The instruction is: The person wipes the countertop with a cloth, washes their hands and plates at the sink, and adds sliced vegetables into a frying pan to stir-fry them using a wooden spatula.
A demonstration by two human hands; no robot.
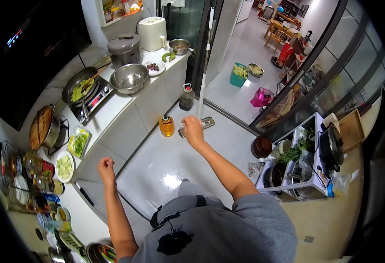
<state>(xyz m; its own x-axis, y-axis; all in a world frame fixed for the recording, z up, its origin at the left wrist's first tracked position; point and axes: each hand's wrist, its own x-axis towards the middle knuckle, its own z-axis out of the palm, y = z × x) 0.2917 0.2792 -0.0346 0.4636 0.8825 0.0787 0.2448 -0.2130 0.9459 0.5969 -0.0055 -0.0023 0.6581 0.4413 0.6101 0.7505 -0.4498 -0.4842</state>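
My left hand point(106, 169) is in the air beside the counter's front edge, its fingers curled closed with nothing showing in them. Farther forward, my right hand point(193, 132) is held above the floor, also with bent, closed fingers and no visible object. Below and behind it lies a flat mop head point(208, 122), partly covered by the hand in this view. A bottle of orange-yellow oil point(166, 126) stands on the floor just left of my right hand. On the counter, a frying pan point(82, 89) with chopped green food sits on a portable stove point(97, 100).
Along the counter are a steel bowl point(130, 79), a plate of pale slices point(64, 167) and a tray of chopped greens point(78, 143). A dark jug point(187, 98) stands near the doorway. A white shelf rack point(296, 186) with pots and greens is at the right.
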